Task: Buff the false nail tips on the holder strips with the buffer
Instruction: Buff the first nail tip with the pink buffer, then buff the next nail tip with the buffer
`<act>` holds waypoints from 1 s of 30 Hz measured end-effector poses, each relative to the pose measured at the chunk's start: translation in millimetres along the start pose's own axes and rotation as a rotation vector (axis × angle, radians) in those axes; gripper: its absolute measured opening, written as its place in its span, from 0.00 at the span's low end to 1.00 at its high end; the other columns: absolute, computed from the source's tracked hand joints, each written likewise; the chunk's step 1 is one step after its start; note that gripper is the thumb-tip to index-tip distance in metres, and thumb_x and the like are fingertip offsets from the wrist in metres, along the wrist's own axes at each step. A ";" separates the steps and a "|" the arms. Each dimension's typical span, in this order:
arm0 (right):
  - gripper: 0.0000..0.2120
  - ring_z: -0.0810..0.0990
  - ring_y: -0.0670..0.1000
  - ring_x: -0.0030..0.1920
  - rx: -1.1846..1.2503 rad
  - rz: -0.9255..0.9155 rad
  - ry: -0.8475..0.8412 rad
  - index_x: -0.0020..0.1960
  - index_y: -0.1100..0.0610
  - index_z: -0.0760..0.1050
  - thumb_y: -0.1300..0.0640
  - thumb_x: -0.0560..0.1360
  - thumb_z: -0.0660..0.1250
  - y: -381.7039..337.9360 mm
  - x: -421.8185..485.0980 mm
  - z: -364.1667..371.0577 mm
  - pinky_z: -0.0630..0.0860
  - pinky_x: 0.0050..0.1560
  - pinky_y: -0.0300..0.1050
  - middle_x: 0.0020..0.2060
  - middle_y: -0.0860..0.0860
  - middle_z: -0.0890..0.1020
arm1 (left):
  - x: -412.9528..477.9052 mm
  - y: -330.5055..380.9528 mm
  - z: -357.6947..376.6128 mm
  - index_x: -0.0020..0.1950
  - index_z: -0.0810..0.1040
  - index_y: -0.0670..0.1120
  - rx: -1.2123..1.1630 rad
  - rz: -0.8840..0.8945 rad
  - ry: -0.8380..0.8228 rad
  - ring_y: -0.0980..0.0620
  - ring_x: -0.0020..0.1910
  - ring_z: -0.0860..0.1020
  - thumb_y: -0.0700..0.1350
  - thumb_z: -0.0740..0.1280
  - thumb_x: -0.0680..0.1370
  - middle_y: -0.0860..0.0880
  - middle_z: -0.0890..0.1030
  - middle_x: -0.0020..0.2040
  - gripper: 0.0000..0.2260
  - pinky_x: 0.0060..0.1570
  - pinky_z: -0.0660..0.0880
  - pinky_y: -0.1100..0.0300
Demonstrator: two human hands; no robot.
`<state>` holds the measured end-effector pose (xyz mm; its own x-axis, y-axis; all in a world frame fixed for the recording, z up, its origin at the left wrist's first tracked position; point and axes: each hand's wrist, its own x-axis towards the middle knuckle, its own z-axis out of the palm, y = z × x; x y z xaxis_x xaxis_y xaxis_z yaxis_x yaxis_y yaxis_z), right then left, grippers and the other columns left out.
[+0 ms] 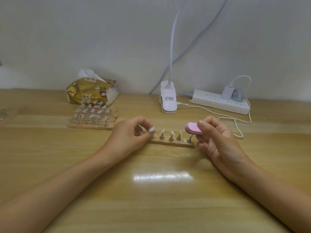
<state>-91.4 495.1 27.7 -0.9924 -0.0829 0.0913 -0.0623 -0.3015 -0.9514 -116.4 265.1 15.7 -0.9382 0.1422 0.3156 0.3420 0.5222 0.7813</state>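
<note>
buffer (193, 129) gripped by right hand (215, 138), rear hidden | left hand (129, 134) pinches nail tip (152, 130)

Holder strip (171, 144) on table (151, 199), other strips (93, 117) behind-left, tissue pack (90, 93) behind those, lamp (168, 100) and power strip (218, 102) rear right.

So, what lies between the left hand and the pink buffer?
In the head view, the wooden holder strip lies between the left hand and the buffer held by the right hand; three nail tips on metal stands rise from it there.
</note>
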 end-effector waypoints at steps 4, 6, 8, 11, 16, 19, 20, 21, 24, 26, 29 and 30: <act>0.08 0.73 0.43 0.31 -0.026 0.008 -0.012 0.40 0.53 0.72 0.54 0.67 0.71 -0.9 -0.6 0.3 0.73 0.28 0.33 0.42 0.56 0.77 | 0.4 -0.9 -0.2 0.43 0.82 0.49 0.035 -0.013 0.004 0.58 0.34 0.76 0.43 0.76 0.72 0.55 0.83 0.41 0.04 0.44 0.75 0.60; 0.07 0.73 0.43 0.31 -0.030 0.009 -0.014 0.39 0.52 0.73 0.54 0.66 0.71 -1.3 -0.9 1.1 0.73 0.28 0.33 0.42 0.56 0.76 | 0.7 -1.1 0.6 0.43 0.82 0.50 0.044 -0.028 0.012 0.59 0.34 0.76 0.44 0.76 0.72 0.55 0.82 0.40 0.04 0.44 0.75 0.61; 0.06 0.72 0.43 0.31 -0.034 0.008 -0.021 0.37 0.51 0.75 0.54 0.66 0.72 -1.6 -1.2 1.8 0.73 0.28 0.33 0.43 0.57 0.76 | 0.8 -1.1 0.9 0.43 0.82 0.50 0.061 -0.039 0.021 0.60 0.35 0.77 0.44 0.77 0.72 0.55 0.82 0.41 0.05 0.45 0.75 0.61; 0.05 0.73 0.43 0.31 -0.040 0.011 -0.029 0.36 0.50 0.76 0.52 0.65 0.73 -1.8 -1.7 1.9 0.73 0.28 0.33 0.43 0.58 0.76 | 1.6 -1.1 0.3 0.42 0.82 0.53 0.089 -0.053 0.023 0.60 0.36 0.77 0.47 0.77 0.71 0.51 0.82 0.40 0.05 0.45 0.74 0.61; 0.04 0.73 0.42 0.31 -0.038 0.009 -0.036 0.35 0.49 0.77 0.54 0.67 0.72 -0.9 -0.9 0.8 0.73 0.28 0.33 0.40 0.55 0.78 | 0.1 0.2 -0.8 0.40 0.81 0.54 0.090 -0.050 -0.019 0.60 0.35 0.78 0.46 0.77 0.71 0.52 0.83 0.39 0.06 0.44 0.75 0.61; 0.04 0.73 0.42 0.30 -0.031 0.007 -0.048 0.35 0.49 0.77 0.54 0.67 0.71 -0.8 -1.1 -0.4 0.73 0.28 0.33 0.38 0.53 0.78 | -2.5 0.9 -1.4 0.40 0.80 0.54 0.096 -0.028 -0.046 0.61 0.35 0.77 0.45 0.77 0.71 0.55 0.82 0.40 0.07 0.42 0.74 0.63; 0.04 0.73 0.42 0.30 -0.029 0.009 -0.052 0.35 0.49 0.77 0.54 0.67 0.72 -0.8 -1.4 -0.7 0.73 0.28 0.33 0.38 0.53 0.78 | -3.8 0.9 -1.7 0.41 0.79 0.54 0.110 -0.017 -0.052 0.62 0.35 0.77 0.46 0.76 0.71 0.57 0.82 0.40 0.07 0.41 0.73 0.63; 0.04 0.73 0.42 0.30 -0.029 0.011 -0.055 0.35 0.49 0.77 0.54 0.66 0.72 -0.8 -1.6 -1.1 0.73 0.28 0.33 0.39 0.54 0.78 | -4.9 1.1 -2.1 0.41 0.79 0.54 0.133 -0.009 -0.053 0.61 0.36 0.76 0.47 0.76 0.72 0.58 0.81 0.41 0.07 0.41 0.73 0.62; 0.04 0.73 0.43 0.31 -0.037 0.019 -0.051 0.35 0.50 0.77 0.54 0.66 0.72 -0.3 -1.4 -2.6 0.73 0.28 0.34 0.41 0.56 0.77 | -7.5 0.2 -6.0 0.41 0.78 0.55 0.194 -0.001 -0.053 0.59 0.39 0.76 0.50 0.75 0.72 0.61 0.81 0.43 0.06 0.44 0.73 0.57; 0.04 0.73 0.43 0.31 -0.036 0.020 -0.050 0.36 0.51 0.77 0.56 0.68 0.71 0.0 -1.1 -3.1 0.73 0.28 0.34 0.41 0.56 0.77 | -10.8 -1.7 -9.3 0.41 0.78 0.55 0.185 -0.001 -0.068 0.59 0.40 0.76 0.50 0.74 0.72 0.61 0.81 0.42 0.05 0.42 0.72 0.61; 0.05 0.73 0.43 0.30 -0.037 0.021 -0.051 0.38 0.53 0.76 0.55 0.66 0.72 -0.4 -1.1 -3.4 0.73 0.28 0.34 0.38 0.54 0.77 | -15.6 -3.8 -12.9 0.42 0.79 0.54 0.156 0.001 -0.089 0.61 0.41 0.76 0.48 0.74 0.73 0.60 0.81 0.41 0.05 0.39 0.68 0.69; 0.05 0.73 0.43 0.31 -0.041 0.022 -0.052 0.38 0.53 0.75 0.55 0.67 0.71 -0.6 -1.2 -3.5 0.73 0.28 0.34 0.38 0.53 0.77 | -16.3 -3.8 -13.6 0.42 0.79 0.53 0.141 0.001 -0.092 0.62 0.41 0.76 0.47 0.75 0.73 0.59 0.81 0.41 0.05 0.40 0.69 0.71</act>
<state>-90.6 498.7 27.1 -0.9867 -0.1387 0.0846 -0.0462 -0.2599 -0.9645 -101.6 249.4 14.9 -0.9409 0.2158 0.2609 0.3382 0.6342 0.6953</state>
